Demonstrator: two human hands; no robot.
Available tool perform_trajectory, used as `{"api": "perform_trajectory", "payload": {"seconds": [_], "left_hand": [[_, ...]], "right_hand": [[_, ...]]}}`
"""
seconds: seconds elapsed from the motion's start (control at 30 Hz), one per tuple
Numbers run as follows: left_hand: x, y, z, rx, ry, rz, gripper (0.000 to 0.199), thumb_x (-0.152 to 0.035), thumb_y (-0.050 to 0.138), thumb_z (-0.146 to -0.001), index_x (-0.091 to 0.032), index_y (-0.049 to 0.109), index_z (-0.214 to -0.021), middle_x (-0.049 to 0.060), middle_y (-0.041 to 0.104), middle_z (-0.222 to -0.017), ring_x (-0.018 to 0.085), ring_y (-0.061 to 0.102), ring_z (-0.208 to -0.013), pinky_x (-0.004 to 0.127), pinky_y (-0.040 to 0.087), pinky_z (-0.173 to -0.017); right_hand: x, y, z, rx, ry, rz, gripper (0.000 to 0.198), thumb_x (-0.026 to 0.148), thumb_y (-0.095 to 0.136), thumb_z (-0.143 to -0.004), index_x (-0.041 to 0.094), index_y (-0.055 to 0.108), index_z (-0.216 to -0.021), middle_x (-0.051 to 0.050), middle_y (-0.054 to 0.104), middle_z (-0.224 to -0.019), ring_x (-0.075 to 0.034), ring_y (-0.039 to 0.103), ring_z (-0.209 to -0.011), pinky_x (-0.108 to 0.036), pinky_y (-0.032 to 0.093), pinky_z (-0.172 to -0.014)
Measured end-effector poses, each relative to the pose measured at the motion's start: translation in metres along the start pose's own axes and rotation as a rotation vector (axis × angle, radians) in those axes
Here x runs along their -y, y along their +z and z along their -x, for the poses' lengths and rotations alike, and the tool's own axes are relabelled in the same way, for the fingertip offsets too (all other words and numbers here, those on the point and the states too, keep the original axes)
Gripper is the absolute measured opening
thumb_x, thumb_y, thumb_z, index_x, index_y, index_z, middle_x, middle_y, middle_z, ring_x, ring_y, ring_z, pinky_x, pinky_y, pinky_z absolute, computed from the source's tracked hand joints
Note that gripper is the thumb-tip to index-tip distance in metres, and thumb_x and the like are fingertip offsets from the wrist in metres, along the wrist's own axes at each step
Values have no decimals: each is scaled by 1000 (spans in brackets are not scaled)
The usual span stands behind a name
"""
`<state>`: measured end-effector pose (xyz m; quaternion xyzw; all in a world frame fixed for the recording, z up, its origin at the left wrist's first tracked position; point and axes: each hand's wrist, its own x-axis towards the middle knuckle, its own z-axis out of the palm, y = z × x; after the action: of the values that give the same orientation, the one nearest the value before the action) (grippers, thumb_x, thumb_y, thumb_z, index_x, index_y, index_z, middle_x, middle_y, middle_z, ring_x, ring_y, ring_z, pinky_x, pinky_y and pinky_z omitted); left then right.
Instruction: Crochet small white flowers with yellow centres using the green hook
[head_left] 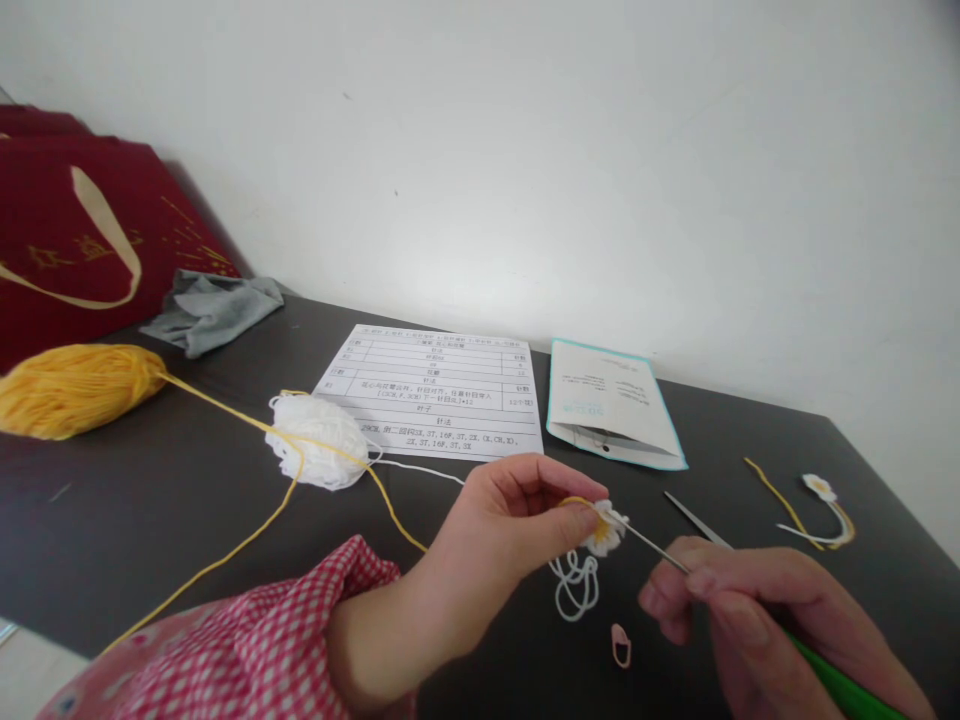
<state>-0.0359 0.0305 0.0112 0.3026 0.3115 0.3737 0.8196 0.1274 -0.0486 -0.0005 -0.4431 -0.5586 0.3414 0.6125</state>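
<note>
Between the thumb and fingers of my left hand (pixel 517 520) is a small crocheted flower (pixel 604 530), white around a yellow middle. My right hand (pixel 772 610) grips a crochet hook (pixel 832 680) by its green handle. The hook's thin metal shaft reaches left, and its tip meets the flower's upper edge; whether it sits in a stitch is too small to tell. Loose white yarn (pixel 577 585) hangs in loops below the flower. A pink stitch marker (pixel 620 646) lies on the table under my hands. Part of a pair of scissors (pixel 694 518) shows behind my right hand.
A yellow yarn ball (pixel 82 390) and a white yarn ball (pixel 319 440) lie to the left, yellow strands crossing the dark table (pixel 187 480). Behind are a printed sheet (pixel 442 395), a white pouch (pixel 611 400), grey cloth (pixel 217 310) and a red bag (pixel 82 230). Another flower (pixel 819 487) lies right.
</note>
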Motion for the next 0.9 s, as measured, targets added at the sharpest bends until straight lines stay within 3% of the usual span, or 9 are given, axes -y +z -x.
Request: {"api": "perform_trajectory", "payload": {"seconds": [0.5, 0.77, 0.9], "left_hand": [[-3, 0, 0, 23, -112, 61, 7, -15, 81, -69, -15, 75, -73, -1, 70, -67, 7, 60, -62, 21, 42, -65], [-5, -1, -2, 21, -104, 82, 9, -17, 82, -68, -15, 76, -74, 0, 71, -68, 8, 61, -64, 21, 42, -67], [-4, -2, -1, 19, -98, 73, 8, -17, 82, -69, -15, 76, -74, 0, 72, -68, 7, 62, -64, 20, 43, -67]], "right_hand": [[-2, -8, -11, 43, 206, -191, 17, 32, 59, -95, 23, 68, -83, -1, 68, -65, -13, 61, -57, -21, 53, -51], [-1, -9, -9, 11, 85, -148, 14, 31, 61, -94, 24, 70, -86, 0, 67, -64, -12, 61, -56, -21, 54, -51], [-1, -10, -9, 40, 106, -150, 14, 31, 61, -95, 24, 70, -87, 1, 68, -65, -12, 62, -57, -19, 53, -51]]}}
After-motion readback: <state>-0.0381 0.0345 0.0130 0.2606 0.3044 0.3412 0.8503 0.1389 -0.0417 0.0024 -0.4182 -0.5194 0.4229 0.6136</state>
